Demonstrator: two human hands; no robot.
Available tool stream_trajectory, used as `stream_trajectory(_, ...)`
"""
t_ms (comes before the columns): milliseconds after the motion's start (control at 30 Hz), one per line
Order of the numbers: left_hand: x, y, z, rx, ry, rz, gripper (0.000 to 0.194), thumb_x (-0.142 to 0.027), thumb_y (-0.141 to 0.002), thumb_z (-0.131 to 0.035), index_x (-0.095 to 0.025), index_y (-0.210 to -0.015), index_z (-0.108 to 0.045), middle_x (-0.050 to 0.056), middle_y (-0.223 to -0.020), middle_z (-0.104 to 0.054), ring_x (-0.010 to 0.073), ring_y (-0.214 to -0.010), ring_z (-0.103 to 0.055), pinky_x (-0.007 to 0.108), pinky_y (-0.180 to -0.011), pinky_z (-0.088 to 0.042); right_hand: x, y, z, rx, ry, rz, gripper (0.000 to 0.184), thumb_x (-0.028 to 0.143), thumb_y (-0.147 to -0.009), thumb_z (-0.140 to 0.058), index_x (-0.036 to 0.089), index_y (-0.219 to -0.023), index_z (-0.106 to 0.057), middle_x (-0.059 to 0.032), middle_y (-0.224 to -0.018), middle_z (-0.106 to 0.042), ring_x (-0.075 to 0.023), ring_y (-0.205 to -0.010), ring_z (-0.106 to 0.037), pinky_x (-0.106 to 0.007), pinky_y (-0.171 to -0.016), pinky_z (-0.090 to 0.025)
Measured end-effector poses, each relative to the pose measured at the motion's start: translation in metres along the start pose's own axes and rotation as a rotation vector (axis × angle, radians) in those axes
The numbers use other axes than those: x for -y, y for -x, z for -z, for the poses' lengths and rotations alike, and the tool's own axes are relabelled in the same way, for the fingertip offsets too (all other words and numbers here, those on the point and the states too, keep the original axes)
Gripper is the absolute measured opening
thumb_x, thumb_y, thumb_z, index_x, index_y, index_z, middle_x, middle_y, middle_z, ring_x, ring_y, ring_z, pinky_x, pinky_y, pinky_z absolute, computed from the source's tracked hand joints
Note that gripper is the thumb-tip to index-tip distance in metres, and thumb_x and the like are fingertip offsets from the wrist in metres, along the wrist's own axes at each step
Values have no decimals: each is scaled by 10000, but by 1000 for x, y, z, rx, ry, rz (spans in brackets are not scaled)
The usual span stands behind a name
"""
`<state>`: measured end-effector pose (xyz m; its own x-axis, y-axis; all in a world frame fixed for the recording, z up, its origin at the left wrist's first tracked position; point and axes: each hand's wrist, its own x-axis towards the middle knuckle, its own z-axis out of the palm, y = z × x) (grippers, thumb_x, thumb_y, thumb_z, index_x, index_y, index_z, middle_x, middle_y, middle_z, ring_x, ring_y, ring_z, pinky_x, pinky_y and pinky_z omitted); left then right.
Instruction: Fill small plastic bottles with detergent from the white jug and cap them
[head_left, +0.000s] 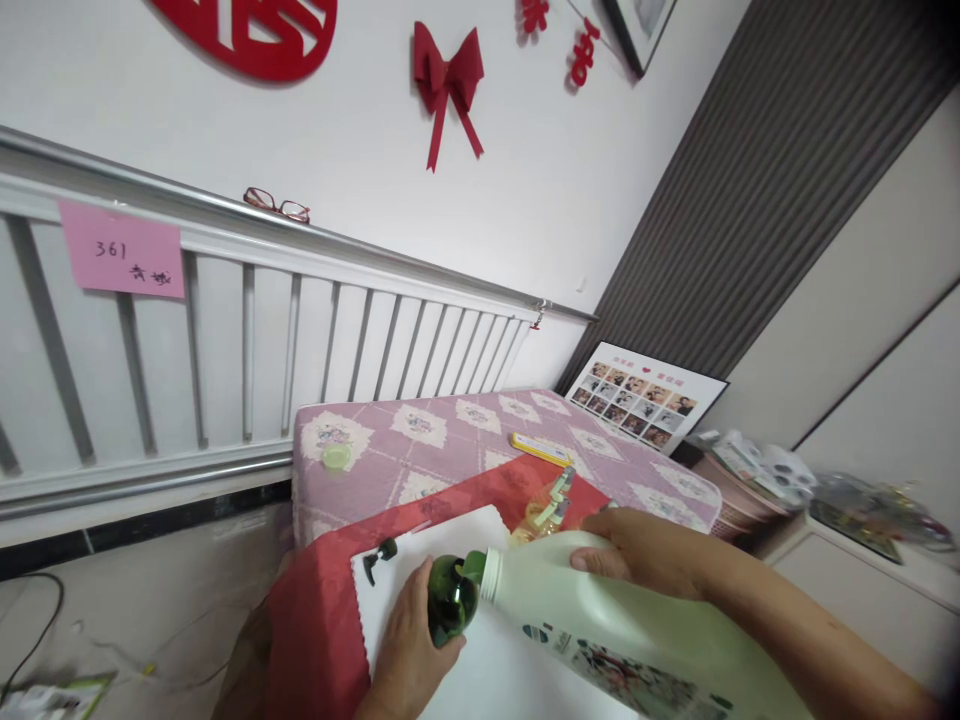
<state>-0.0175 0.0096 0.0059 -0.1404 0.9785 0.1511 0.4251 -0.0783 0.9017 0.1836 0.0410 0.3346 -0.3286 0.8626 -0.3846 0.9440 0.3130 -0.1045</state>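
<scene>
My left hand is closed around a small dark green bottle. My right hand grips a big pale green jug, tilted so that its neck points left. The jug's green pouring spout meets the small bottle at its top; whether liquid is flowing I cannot tell. A dark pump head lies on a white scalloped-edge sheet beside my left hand. Behind the jug's neck stands a clear spray bottle with yellowish contents, partly hidden. A pale green cap rests at the far left.
A red cloth lies beneath the sheet, over a purple patterned tablecloth. A yellow-and-white box sits toward the back. A white radiator runs along the wall. At right are a photo board and a white cabinet.
</scene>
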Motion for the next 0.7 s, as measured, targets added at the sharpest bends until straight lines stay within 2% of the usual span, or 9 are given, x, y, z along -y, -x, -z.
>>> stream_trajectory(233,6,-2,-2,-23,-4,-43,885,-293,-646,-620,-148,-1461,-309,153,-1546,-438,287,-1429,-419,460,-1204,-341,0,0,0,2,-17,-29,465,625,-852,-508,210,-947,-694,-110,-1025,-761,-315,-939,-708,-388,-788,-535)
stream_trajectory(700,2,0,2,4,-36,-28,899,-304,-659,-602,-136,-1482,-279,146,-1566,-408,285,-1446,-394,469,-1217,-327,0,2,1,19,-14,-45,475,618,-854,-512,205,-1015,-682,-121,-1091,-747,-322,-989,-692,-429,-849,-525)
